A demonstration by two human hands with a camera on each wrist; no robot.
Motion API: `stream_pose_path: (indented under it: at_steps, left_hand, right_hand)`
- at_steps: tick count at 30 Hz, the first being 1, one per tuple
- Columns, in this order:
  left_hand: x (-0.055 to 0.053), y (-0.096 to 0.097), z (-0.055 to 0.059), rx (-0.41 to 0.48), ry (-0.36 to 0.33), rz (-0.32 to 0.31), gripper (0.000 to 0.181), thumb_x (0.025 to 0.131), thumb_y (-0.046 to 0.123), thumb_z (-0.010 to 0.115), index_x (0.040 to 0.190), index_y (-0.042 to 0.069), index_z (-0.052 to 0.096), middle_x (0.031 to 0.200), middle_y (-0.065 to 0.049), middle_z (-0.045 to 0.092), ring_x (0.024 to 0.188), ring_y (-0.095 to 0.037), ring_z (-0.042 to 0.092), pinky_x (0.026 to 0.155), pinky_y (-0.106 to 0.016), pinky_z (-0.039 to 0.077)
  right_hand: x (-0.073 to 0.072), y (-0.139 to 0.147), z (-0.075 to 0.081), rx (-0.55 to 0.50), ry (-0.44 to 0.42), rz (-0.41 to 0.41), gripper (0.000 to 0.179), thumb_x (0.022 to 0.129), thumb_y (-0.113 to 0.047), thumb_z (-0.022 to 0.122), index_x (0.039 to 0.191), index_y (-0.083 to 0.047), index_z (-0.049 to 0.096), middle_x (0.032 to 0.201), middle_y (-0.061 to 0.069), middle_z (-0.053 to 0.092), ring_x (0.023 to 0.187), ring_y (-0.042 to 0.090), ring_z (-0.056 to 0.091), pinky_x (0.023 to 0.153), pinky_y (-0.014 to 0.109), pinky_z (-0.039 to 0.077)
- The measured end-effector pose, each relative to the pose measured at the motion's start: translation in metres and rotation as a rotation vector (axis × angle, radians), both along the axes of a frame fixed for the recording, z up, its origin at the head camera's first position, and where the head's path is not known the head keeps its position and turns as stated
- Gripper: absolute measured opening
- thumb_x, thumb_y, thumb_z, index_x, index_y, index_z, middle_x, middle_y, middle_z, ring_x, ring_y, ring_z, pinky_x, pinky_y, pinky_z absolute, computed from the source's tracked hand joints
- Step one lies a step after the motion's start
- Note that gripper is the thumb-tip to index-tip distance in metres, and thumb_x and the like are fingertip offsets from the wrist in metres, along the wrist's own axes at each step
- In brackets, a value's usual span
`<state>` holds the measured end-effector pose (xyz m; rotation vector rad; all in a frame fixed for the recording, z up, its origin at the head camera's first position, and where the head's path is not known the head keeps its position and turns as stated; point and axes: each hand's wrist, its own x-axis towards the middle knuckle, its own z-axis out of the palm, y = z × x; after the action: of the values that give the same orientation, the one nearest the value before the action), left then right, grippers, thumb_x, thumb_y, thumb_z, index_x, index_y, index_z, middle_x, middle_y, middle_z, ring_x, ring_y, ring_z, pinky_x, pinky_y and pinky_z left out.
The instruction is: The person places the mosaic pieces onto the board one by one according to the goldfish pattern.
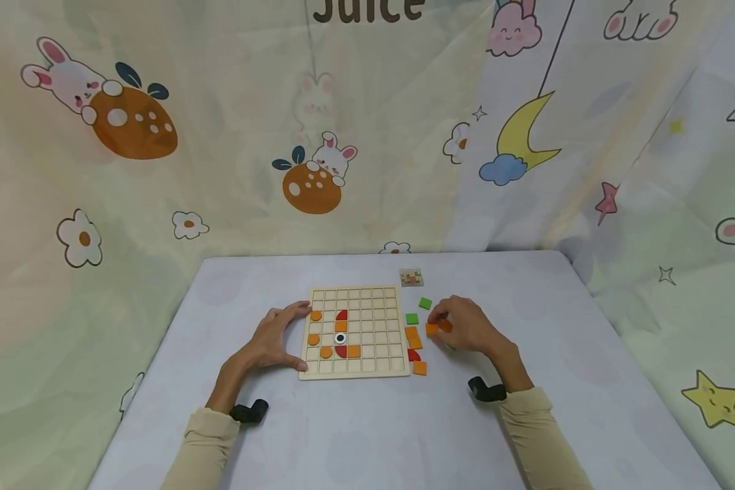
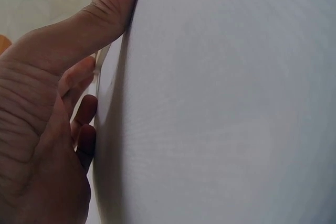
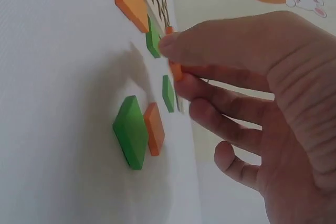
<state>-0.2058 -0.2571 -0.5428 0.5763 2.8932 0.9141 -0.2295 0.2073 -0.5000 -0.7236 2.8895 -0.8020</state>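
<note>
Grid board (image 1: 376,333) at centre of frame. Patterned backdrop (image 1: 233,102) fills upper half; lettering "Juice" (image 1: 368,10) legible at top centre. White tabletop (image 1: 355,435) gives open room below board, to bottom of frame. Left hand (image 1: 273,341): thumb and fingers spread wide, touching board's left edge. Right hand (image 1: 467,327), right of centre: pinching an orange tile (image 3: 176,71). Small card (image 1: 412,277) off board's upper right corner, details too small to read. Loose tiles (image 1: 420,368) just beside board's right edge

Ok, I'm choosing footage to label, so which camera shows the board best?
The head view: the board is wholly in frame, its grid readable. The right wrist view catches only a steeply slanted strip of grid near the top; the left wrist view gives at most a thin sliver of edge.
</note>
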Motion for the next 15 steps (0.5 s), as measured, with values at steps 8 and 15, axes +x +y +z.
stream_pose_path:
  at_steps: [8, 15]
  left_hand:
    - [0.0, 0.0, 0.0, 0.001, 0.019, -0.012, 0.127, 0.054, 0.057, 0.107, 0.16, 0.013, 0.053, 0.176, -0.007, 0.043, 0.126, -0.029, 0.048, 0.104, -0.053, 0.04]
    - [0.0, 0.0, 0.0, -0.003, 0.013, -0.007, 0.128, 0.054, 0.055, 0.108, 0.161, 0.014, 0.053, 0.176, -0.006, 0.042, 0.126, -0.029, 0.048, 0.105, -0.053, 0.04]
  right_hand:
    - [0.002, -0.009, -0.005, -0.135, 0.09, 0.104, 0.02, 0.088, -0.011, 0.089, 0.107, -0.007, 0.083, 0.102, 0.003, 0.081, 0.099, 0.031, 0.067, 0.091, 0.052, 0.054]
    - [0.0, -0.021, -0.013, -0.213, 0.082, 0.14, 0.024, 0.082, -0.011, 0.096, 0.104, -0.007, 0.086, 0.097, 0.001, 0.083, 0.095, 0.028, 0.067, 0.087, 0.047, 0.05]
